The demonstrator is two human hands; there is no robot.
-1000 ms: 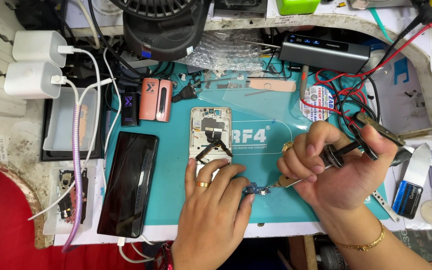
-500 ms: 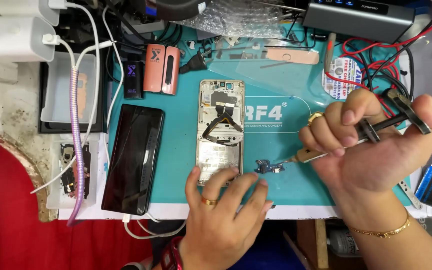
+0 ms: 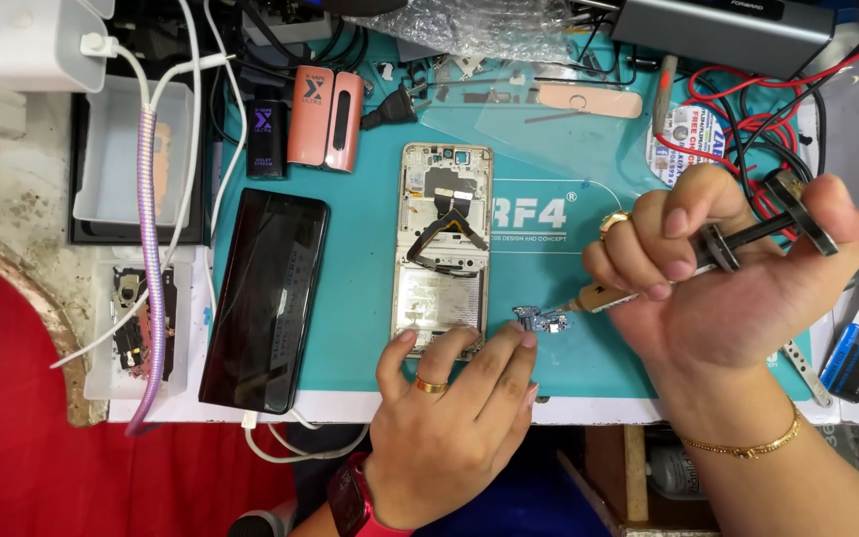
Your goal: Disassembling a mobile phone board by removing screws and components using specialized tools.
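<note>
An opened phone body (image 3: 443, 249) with exposed parts and a black ribbon cable lies on the teal work mat (image 3: 360, 298). My left hand (image 3: 449, 413), wearing a gold ring, rests its fingertips on the phone's lower end and beside a small blue circuit part (image 3: 541, 320). My right hand (image 3: 723, 283) grips a black-handled tool (image 3: 748, 237) whose tip touches that small part. A ring and a gold bracelet are on the right hand and wrist.
A black phone (image 3: 265, 298) lies face up at the mat's left. Two pink cases (image 3: 325, 117) and a small dark bottle (image 3: 265, 137) stand behind it. Red and black wires (image 3: 748, 129), a grey box (image 3: 728, 28), white chargers (image 3: 37, 40) and a tray (image 3: 136, 338) surround the mat.
The view has shifted downward and closer. My right hand moved the tool tip down onto the small circuit part, and my left hand slid to the phone's lower end.
</note>
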